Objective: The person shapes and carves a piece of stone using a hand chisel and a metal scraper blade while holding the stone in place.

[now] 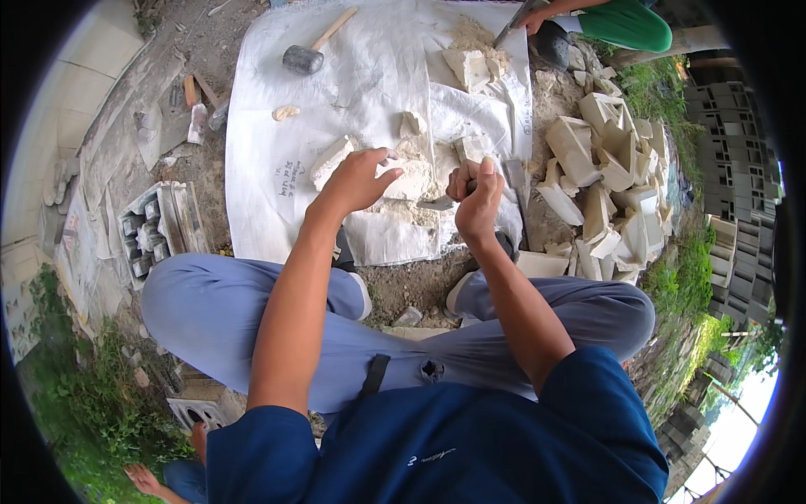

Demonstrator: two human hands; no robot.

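Near the middle of the frame, the right hand (478,199) is closing its fingers around the dark handle of a tool (438,203), whose metal blade is pointing left into pale crumbs on a white sheet (260,168). Just to the left, the left hand (361,178) is holding nothing visible; its thumb is standing apart from its loosely bent fingers, and it is reaching over a pale chunk (413,180) that is lying between the two hands, just above the blade. Whether those fingers are touching the chunk, one cannot tell. Another piece (331,163) is lying just left of the left hand, a smaller lump (412,124) is sitting above the chunk, and a flat bit (471,148) is resting above the right hand. In the upper left of the sheet, a mallet (306,59) is lying with its black head toward the lower left, and a yellowish stone (285,112) is resting below it. At the upper right, a co-worker's hand (534,21) is gripping a flat tool (509,28) near a broken block (468,69). Along the right, a pile (601,155) of broken cream pieces is spreading over the ground, while at the left a hollow block (159,225) is standing near the person's knee (180,290).
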